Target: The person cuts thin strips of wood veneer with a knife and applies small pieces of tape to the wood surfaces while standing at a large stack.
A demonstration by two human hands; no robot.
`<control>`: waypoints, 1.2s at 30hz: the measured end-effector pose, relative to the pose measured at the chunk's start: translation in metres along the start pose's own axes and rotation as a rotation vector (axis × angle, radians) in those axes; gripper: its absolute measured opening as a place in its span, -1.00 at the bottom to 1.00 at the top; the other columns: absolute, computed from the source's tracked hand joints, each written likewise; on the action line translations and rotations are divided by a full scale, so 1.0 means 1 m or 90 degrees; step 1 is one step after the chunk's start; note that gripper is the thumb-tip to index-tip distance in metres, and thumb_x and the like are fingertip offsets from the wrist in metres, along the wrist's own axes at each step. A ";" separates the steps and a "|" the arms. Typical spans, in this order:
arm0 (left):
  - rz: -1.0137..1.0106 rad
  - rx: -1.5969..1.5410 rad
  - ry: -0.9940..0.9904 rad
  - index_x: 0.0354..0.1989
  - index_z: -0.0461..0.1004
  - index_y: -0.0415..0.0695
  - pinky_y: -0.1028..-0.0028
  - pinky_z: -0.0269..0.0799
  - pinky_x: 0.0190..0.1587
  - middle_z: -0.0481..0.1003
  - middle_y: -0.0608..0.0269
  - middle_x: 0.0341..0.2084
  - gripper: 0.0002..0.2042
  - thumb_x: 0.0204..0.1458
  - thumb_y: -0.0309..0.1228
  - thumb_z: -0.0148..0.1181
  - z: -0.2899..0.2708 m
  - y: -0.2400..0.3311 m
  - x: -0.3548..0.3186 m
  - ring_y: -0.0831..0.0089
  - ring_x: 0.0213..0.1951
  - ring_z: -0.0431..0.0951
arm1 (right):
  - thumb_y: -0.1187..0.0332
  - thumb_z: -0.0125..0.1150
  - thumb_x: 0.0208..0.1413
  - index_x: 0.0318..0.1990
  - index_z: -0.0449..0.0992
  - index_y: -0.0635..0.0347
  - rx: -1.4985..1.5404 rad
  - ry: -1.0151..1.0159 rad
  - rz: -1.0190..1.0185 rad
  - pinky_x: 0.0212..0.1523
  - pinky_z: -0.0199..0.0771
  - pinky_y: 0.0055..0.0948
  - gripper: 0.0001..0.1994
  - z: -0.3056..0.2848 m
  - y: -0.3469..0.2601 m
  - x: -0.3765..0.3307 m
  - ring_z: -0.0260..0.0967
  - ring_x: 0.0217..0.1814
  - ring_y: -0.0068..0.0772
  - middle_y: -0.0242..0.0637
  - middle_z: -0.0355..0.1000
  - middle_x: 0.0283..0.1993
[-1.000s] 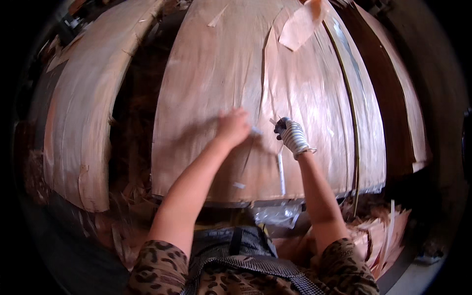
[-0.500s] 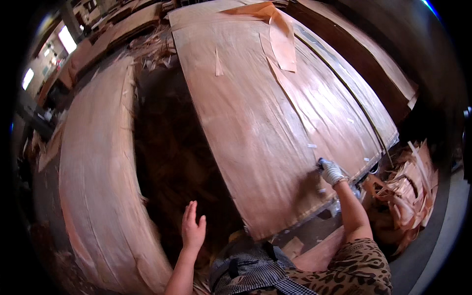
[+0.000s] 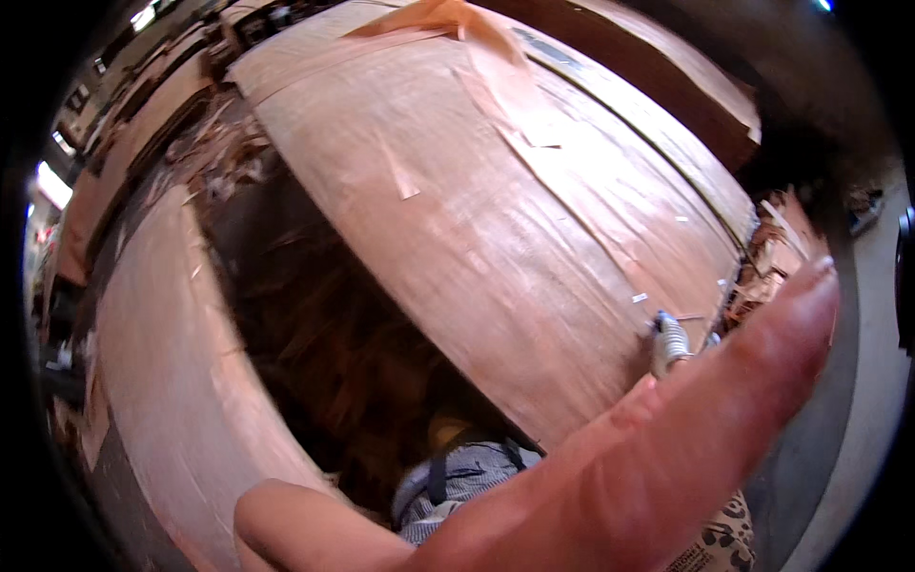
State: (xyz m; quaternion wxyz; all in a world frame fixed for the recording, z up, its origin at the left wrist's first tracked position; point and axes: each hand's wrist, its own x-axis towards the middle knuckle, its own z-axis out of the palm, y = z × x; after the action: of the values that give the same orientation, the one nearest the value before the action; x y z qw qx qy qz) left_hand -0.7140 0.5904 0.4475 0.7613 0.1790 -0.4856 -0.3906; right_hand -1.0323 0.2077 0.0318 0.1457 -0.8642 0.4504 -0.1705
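Note:
My left hand (image 3: 610,448) is bare and looms very close, its edge and a stretched-out finger crossing the lower right; its other fingers are hidden. It appears empty. Beyond it, my right hand (image 3: 670,343) wears a pale striped glove and rests at the near right of a broad stack of wood veneer sheets (image 3: 457,219). Its fingers are closed around something small and dark blue at the tips, which I cannot make out. The left hand hides the right forearm. Small white tape pieces (image 3: 640,298) lie on the top sheet beside the glove.
A second veneer stack (image 3: 172,381) stands on the left, across a dark gap (image 3: 315,315) strewn with scraps. An orange veneer piece (image 3: 496,52) lies folded at the stack's far end. Torn veneer (image 3: 777,243) is heaped at right; another stack (image 3: 658,57) stands behind.
My left hand has risen from the gap towards the upper right and now covers much of the near view. The right hand stays near the same tape piece. The view has turned.

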 end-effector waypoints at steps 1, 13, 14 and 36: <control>0.017 -0.028 -0.029 0.23 -0.04 -0.15 0.12 -0.01 0.20 0.15 -0.02 0.14 -0.47 0.06 -0.36 -0.10 -0.010 0.008 0.009 0.05 0.17 0.14 | 0.49 0.03 -0.10 -0.44 0.37 0.16 -0.035 0.030 0.005 -0.34 0.34 -0.14 -0.97 -0.005 -0.013 0.003 0.33 -0.33 0.08 -0.01 0.38 -0.39; -0.173 0.382 -0.029 0.11 0.19 -0.26 0.21 0.19 0.11 0.37 -0.03 -0.04 -0.57 0.01 -0.49 -0.06 -0.322 -0.035 0.087 0.06 0.01 0.37 | 0.51 0.06 -0.03 -0.29 0.46 0.23 0.420 -0.396 0.161 -0.36 0.43 -0.43 -0.86 0.073 -0.359 0.128 0.43 -0.41 -0.46 -0.26 0.49 -0.43; -0.201 0.495 -0.031 0.07 0.24 -0.27 0.29 0.22 0.09 0.40 0.00 -0.07 -0.59 -0.02 -0.55 -0.05 -0.373 -0.059 0.103 0.13 0.00 0.39 | 0.52 0.06 -0.04 -0.27 0.46 0.24 0.442 -0.407 0.180 -0.39 0.43 -0.46 -0.85 0.077 -0.382 0.154 0.42 -0.41 -0.51 -0.29 0.49 -0.43; -0.077 1.009 -0.159 -0.05 0.33 -0.24 0.22 0.16 0.12 0.33 0.03 -0.02 -0.64 -0.10 -0.53 0.01 -0.872 -0.301 0.367 0.14 0.06 0.28 | 0.31 0.14 0.01 -0.43 0.48 0.30 0.589 -0.158 0.477 -0.75 0.25 -0.47 -0.80 0.320 -0.501 0.709 0.34 -0.73 -0.47 -0.23 0.45 -0.61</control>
State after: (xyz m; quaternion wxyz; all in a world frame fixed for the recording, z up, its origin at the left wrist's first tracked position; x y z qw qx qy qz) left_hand 0.0085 0.0259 0.0662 0.3259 0.6469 -0.6893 0.0125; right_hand -0.1507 -0.0715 0.0628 0.6080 -0.5072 0.5826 -0.1835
